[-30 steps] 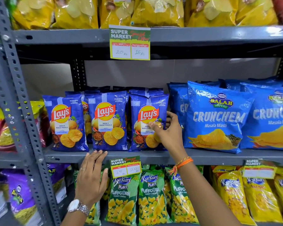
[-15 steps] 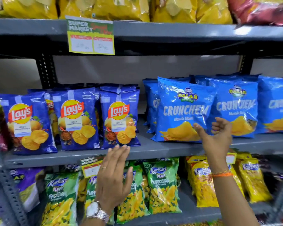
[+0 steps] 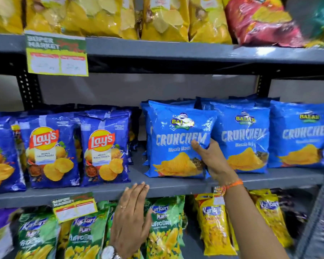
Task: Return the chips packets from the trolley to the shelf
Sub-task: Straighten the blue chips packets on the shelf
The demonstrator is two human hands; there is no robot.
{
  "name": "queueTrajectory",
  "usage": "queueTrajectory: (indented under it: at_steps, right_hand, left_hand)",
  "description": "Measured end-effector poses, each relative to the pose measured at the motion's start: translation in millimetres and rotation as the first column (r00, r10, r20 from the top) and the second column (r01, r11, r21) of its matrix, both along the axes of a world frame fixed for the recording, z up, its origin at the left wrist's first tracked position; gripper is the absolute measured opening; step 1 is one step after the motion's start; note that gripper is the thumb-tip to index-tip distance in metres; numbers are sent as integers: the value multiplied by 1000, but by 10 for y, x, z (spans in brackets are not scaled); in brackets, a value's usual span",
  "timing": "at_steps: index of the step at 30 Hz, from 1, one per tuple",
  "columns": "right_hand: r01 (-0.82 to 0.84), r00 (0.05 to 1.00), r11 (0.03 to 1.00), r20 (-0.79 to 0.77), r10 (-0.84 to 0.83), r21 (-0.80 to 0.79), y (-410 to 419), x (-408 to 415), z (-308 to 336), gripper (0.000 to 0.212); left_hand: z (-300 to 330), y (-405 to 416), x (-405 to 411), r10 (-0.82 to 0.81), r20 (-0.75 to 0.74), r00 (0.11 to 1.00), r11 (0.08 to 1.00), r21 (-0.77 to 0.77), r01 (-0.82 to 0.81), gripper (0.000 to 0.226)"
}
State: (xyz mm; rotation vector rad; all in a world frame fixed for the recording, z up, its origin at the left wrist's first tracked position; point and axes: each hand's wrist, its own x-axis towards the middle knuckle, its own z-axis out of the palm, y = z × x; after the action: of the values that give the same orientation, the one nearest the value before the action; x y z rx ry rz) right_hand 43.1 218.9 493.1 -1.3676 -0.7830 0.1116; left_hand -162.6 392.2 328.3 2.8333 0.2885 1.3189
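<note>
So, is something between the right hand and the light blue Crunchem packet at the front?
Nothing visible is. The right hand already touches the light blue Crunchem packet at its right edge, thumb across its front, on the grey metal shelf.

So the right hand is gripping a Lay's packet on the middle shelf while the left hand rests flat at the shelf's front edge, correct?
Not quite. In the head view the right hand grips a blue Crunchem packet on the middle shelf, not a Lay's packet; those stand untouched further left. The left hand does lie flat at the shelf's front edge.
</note>
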Motion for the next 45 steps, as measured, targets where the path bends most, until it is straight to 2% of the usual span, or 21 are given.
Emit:
queueTrajectory:
  at_steps: [2,9,11,14,16,28,34,40,43,45]
  right_hand:
    - [-14,1000,999,3,14,30,46,90,42,20]
    - [-93,996,996,-11,93,5,103,224,142,28]
    - [-67,997,998,-24,67,7,103,235,103,43]
    - [-11,1000,999,-4,11,-48,40,221,15,83]
    - [-32,999,995,13,33,-98,3,218,-63,91]
    - [-7,994,1000,108,8,-9,118,277,-125,88]
    - [27,992,999,124,-24,-23,84,237,-173,103]
    - [167,970,975,203,-136,-147,-237,70,-127,117]
    - [326,927,945,207,-314,-25,-645,60,-173,102]
    - [507,836,852,167,-523,129,-943,134,-196,84]
  left_hand:
    - [1,-15,7,19,-3,1000,1000,-12,-19,63]
    - [23,-46,8,59,11,998,998,30,-59,59]
    - [35,-61,3,68,13,998,997,43,-68,61]
    - [47,-80,-2,83,6,997,995,55,-83,61]
    - [43,-90,-7,89,1,996,995,43,-88,61]
    - [58,-135,-4,104,1,995,994,21,-104,60]
    - [92,-188,-8,107,15,994,994,12,-107,59]
    - [78,-197,13,119,40,992,993,10,-120,57]
    - [54,-269,74,142,94,985,989,29,-145,58]
    - [48,-355,143,132,111,985,989,47,-138,59]
